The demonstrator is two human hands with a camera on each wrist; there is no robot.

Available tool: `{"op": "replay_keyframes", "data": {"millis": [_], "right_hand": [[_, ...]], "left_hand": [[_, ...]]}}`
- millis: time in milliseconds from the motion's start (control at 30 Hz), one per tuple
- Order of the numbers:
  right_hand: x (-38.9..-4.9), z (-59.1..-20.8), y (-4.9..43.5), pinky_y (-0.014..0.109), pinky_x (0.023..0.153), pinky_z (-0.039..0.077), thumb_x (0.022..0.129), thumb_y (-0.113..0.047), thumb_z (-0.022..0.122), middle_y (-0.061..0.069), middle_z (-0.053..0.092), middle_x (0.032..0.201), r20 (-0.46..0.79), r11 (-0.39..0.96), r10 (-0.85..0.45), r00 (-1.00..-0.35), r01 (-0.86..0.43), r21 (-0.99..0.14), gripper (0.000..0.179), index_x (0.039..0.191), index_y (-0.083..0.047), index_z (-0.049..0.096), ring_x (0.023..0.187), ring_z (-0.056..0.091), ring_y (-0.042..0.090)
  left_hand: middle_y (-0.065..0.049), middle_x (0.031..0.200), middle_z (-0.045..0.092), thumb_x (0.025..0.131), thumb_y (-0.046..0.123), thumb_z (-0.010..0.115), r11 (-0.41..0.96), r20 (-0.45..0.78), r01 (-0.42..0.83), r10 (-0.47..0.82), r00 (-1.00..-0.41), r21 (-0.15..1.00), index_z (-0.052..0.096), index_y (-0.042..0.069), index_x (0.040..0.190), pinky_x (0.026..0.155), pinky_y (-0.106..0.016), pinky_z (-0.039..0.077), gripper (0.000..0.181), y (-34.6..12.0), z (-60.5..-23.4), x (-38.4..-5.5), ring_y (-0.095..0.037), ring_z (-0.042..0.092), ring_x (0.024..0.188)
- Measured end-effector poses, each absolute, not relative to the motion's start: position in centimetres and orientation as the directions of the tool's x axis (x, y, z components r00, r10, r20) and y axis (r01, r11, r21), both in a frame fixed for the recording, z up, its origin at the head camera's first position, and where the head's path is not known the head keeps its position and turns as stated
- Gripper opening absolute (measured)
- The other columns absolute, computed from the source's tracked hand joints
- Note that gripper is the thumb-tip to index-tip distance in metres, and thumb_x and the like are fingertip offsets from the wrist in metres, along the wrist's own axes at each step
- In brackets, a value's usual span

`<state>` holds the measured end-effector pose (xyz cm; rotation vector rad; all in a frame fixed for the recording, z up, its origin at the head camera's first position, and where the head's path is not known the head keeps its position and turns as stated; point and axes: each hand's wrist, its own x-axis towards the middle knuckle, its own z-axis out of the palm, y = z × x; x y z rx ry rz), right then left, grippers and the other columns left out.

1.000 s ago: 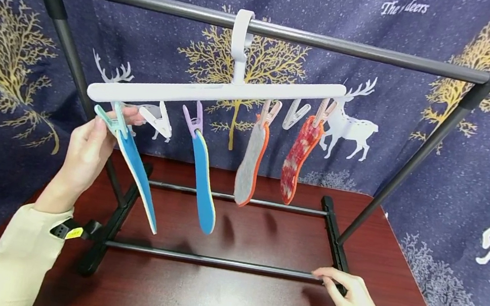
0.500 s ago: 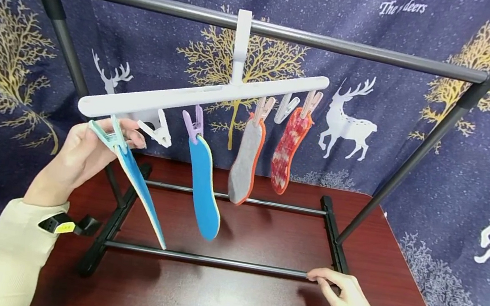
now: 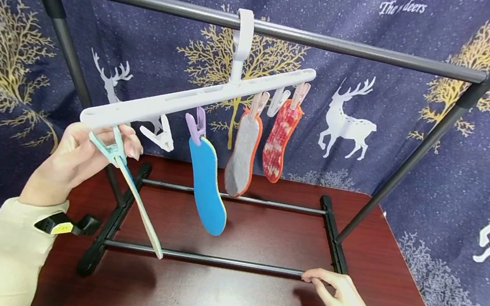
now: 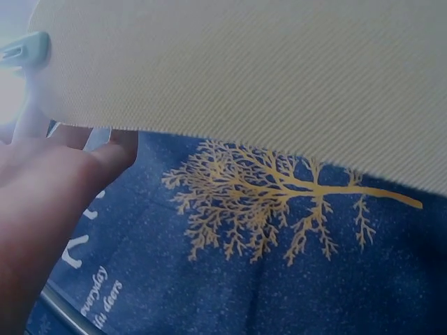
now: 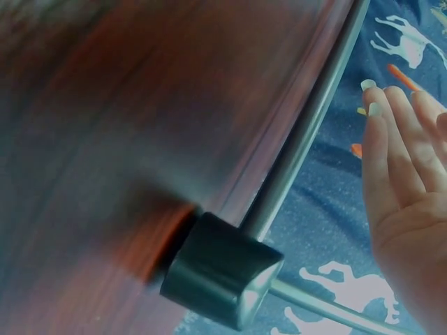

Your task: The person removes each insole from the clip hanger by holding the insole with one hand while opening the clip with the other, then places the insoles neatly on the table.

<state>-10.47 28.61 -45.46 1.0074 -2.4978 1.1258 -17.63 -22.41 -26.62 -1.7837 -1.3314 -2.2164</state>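
A white hanger hangs slanted from the rack's top bar, its left end nearer me. My left hand is close under that end, its fingers behind a mint clothespin whose handles stand spread apart. That clothespin bites a blue insole, seen nearly edge-on; its pale ribbed underside covers part of my fingers in the left wrist view. My right hand overlaps the right part of the lower front rod in the head view. Nothing is in its extended fingers in the right wrist view.
A purple clothespin holds another blue insole. Farther right hang a grey insole and a red patterned one. Two white clothespins hang without insoles. The black rack's lower rod runs just above the reddish-brown table.
The hanger has turned: its left end came nearer me while its right end swung back and leftward, with the insoles. My left hand moved slightly left and down; my right hand drifted a little left.
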Motion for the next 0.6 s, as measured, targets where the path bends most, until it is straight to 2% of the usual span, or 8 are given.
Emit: {"op": "replay_keyframes", "data": {"millis": [133,333,500,600], "right_hand": [[-10.5,-45.4,28.3,0.009,0.082,0.048,0.088,0.011,0.058,0.002,0.073,0.094,0.462,0.471,-0.514,-0.723,-0.688,-0.553,0.03,0.106,-0.011,0.069,0.088,0.068,0.006],[-10.5,-45.3,27.7,0.01,0.081,0.05,0.086,0.013,0.059,0.002,0.072,0.096,0.465,0.466,-0.507,-0.726,-0.685,-0.56,0.033,0.108,-0.01,0.068,0.088,0.068,0.009],[-10.7,-45.8,27.3,0.008,0.078,0.05,0.079,0.018,0.064,0.003,0.072,0.094,0.514,0.451,-0.502,-0.695,-0.718,-0.53,0.038,0.106,-0.008,0.068,0.086,0.069,0.009],[-10.8,-46.1,27.2,0.008,0.079,0.049,0.075,0.019,0.066,0.004,0.073,0.094,0.544,0.441,-0.511,-0.666,-0.746,-0.499,0.04,0.105,-0.008,0.068,0.086,0.069,0.008]], "left_hand": [[-0.022,0.105,0.063,0.102,0.01,0.042,-0.654,0.818,0.491,0.476,-0.323,0.575,0.053,-0.019,0.121,0.095,-0.038,0.043,0.036,-21.9,-26.3,-17.4,-0.03,0.056,0.1],[-0.02,0.101,0.064,0.101,0.012,0.044,-0.637,0.828,0.53,0.462,-0.318,0.559,0.055,-0.016,0.117,0.092,-0.037,0.043,0.034,-21.4,-26.0,-16.8,-0.029,0.056,0.098],[-0.018,0.108,0.064,0.101,0.004,0.041,-0.589,0.816,0.567,0.455,-0.357,0.576,0.063,-0.008,0.101,0.092,-0.035,0.043,0.025,-21.5,-26.0,-16.2,-0.028,0.055,0.103],[-0.019,0.11,0.064,0.097,-0.003,0.044,-0.576,0.81,0.57,0.441,-0.387,0.585,0.062,-0.008,0.106,0.093,-0.033,0.043,0.021,-21.4,-25.9,-15.9,-0.029,0.055,0.104]]}}
